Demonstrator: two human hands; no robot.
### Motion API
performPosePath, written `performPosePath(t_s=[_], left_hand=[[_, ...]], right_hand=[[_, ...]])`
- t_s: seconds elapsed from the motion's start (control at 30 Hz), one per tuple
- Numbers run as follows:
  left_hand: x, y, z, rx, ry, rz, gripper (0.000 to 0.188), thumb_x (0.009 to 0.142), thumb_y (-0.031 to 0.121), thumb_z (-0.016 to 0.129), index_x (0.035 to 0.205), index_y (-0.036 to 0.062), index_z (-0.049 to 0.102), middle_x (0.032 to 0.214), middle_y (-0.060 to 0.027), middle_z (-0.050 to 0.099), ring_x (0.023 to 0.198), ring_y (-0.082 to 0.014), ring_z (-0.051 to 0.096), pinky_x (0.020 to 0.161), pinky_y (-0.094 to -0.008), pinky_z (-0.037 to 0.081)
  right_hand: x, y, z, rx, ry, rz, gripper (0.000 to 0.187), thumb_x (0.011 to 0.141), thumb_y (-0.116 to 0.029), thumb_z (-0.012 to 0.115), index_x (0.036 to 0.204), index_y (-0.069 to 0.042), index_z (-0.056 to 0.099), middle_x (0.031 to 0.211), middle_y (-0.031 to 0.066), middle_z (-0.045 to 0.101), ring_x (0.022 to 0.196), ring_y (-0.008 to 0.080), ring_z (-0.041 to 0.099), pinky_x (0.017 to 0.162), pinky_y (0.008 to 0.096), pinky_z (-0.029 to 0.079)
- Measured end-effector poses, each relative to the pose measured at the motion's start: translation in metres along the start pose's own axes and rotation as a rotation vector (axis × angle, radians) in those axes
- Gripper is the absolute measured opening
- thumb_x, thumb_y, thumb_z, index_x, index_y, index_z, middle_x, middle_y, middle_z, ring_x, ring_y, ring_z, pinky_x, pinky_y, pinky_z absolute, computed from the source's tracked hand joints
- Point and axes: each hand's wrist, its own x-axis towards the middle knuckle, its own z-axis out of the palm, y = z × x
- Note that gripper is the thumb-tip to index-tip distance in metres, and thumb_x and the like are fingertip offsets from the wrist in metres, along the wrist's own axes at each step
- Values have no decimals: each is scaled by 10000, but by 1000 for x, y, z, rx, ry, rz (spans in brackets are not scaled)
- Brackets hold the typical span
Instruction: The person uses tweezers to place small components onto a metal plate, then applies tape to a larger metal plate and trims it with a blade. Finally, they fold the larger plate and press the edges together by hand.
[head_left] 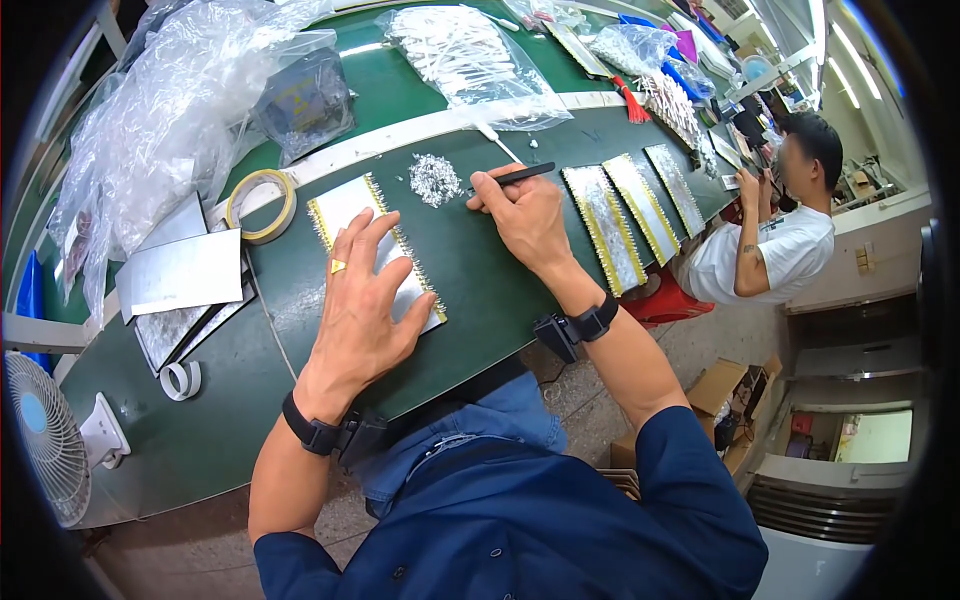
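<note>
- Silvery metal plate [347, 200] with yellow, toothed long edges is laid on the desk [480, 315] under the left hand [365, 285], whose fingers are spread open; it is best kept steady by light pressure.
- A slim black tool [530, 172] is gripped by the right hand [522, 215] beside the pile of bits [435, 180]; these are best lifted without being scattered.
- The far side is crowded by a white stick [499, 143]; the left is bounded by a tape roll [270, 232], the right by three similar plates [642, 207].
</note>
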Motion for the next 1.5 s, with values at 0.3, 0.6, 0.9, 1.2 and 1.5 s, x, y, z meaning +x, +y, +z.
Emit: performPosePath(t_s=[0.3, 0.6, 0.9, 1.2, 1.5], left_hand=[[0, 1, -2, -1, 0, -5, 260, 826, 102, 849, 923, -29, 646, 1569, -234, 506, 1519, -508, 397, 1227, -587, 372], [-2, 0, -3, 12, 0, 10, 283, 826, 117, 842, 1047, 6, 705, 1553, -233, 501, 1508, -488, 391, 1251, -594, 337], [-1, -4, 0, 35, 40, -22, 258, 850, 116, 828, 974, -33, 657, 1553, -230, 523, 1498, -505, 425, 1215, -577, 392], [-3, -7, 5, 32, -26, -9, 343, 845, 143, 836, 1134, 5, 713, 1548, -236, 509, 1498, -501, 406, 1225, -581, 376], [-4, -4, 3, 39, -75, -9, 354, 834, 150, 841, 1128, 5, 709, 1577, -231, 484, 1509, -499, 395, 1234, -580, 367]], right_hand=[[5, -8, 3, -137, 4, 6, 351, 1029, -296, 751, 969, 49, 772, 809, 97, 807, 740, 121, 739, 683, 295, 564], [5, -15, 1, -249, -44, -57, 340, 1040, -274, 722, 1007, 61, 764, 801, 108, 800, 733, 128, 730, 672, 300, 556], [-77, 2, -10, -101, -125, -481, 132, 978, -1, 743, 1095, 59, 755, 985, 172, 784, 837, 245, 759, 782, 363, 608], [-106, 6, -19, -257, -345, -983, 360, 849, 54, 786, 1202, 57, 712, 987, 172, 743, 902, 350, 747, 804, 431, 626], [-108, 9, -19, -225, -368, -1004, 404, 816, 21, 786, 1209, 65, 705, 1041, 207, 732, 913, 374, 747, 831, 445, 637]])
